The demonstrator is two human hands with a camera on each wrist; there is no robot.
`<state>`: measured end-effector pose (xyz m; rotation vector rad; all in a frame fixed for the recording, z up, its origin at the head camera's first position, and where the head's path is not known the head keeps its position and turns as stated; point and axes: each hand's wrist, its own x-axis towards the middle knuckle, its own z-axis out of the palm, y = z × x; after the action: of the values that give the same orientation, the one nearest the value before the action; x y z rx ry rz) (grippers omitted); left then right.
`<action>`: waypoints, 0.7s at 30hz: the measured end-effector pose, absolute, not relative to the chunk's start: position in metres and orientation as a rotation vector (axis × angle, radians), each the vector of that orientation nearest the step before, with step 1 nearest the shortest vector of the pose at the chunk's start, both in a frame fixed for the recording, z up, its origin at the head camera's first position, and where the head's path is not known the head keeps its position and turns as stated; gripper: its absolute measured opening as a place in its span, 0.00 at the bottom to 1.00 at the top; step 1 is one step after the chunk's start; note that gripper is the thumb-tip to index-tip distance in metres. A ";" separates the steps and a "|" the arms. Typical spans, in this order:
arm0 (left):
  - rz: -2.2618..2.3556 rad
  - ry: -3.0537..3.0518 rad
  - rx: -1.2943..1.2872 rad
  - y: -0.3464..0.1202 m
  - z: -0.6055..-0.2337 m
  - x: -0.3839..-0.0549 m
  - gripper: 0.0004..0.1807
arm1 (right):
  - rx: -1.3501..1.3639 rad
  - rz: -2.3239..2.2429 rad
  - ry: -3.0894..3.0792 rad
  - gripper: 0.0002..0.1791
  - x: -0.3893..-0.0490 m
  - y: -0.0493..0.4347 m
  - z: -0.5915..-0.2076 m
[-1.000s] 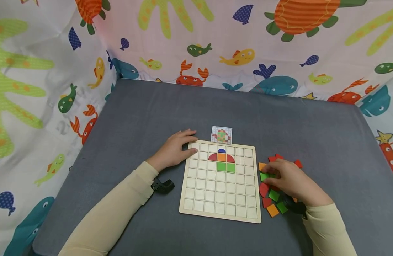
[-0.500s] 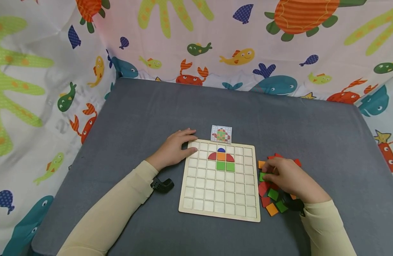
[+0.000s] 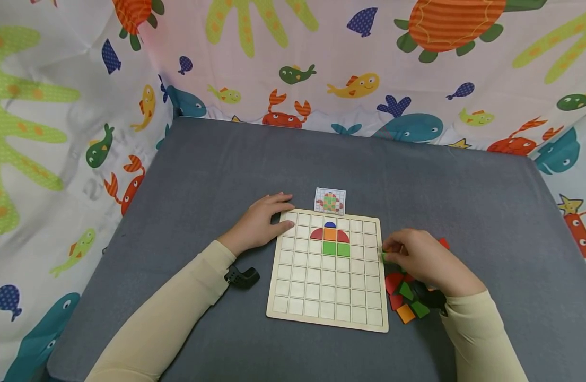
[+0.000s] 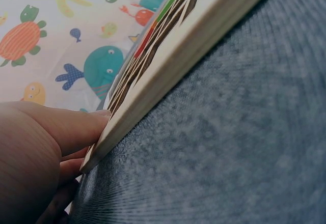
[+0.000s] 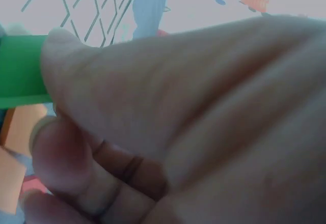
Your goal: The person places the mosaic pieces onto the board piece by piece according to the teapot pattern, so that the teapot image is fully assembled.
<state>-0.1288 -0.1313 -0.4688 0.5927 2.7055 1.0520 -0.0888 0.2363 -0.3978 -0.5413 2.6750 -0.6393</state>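
Observation:
The wooden grid board [image 3: 326,323] lies flat on the grey table. My left hand [image 3: 256,223] is at its far left corner, thumb resting on the rim and the other fingers lying fairly straight along the far edge; in the left wrist view the thumb [image 4: 84,127] touches the board's edge. Just off the right edge, my right hand [image 3: 428,260] pinches a green tile [image 5: 23,71] between thumb and fingers. Set in the board are a blue half-round tile [image 3: 330,225], an orange square [image 3: 330,234], two red curved tiles [image 3: 316,234] and two green squares [image 3: 343,249].
A small pattern card [image 3: 330,201] lies against the board's far edge. Several loose red, green and orange tiles [image 3: 405,313] lie right of the board, partly under the right hand. A sea-animal cloth [image 3: 254,69] hangs around the table.
My right hand has picked the green tile from the pile and moved a little left and up, toward the board's right edge. The left hand stays in place.

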 end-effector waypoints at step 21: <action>1.038 2.708 0.596 -0.132 -0.470 -0.130 0.27 | -0.697 -0.648 2.666 0.02 -0.102 0.194 -0.394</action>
<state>-0.1302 -0.1320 -0.4702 0.5956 2.7077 1.0379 -0.1021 0.1941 -0.3941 -0.6966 2.6663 -0.6482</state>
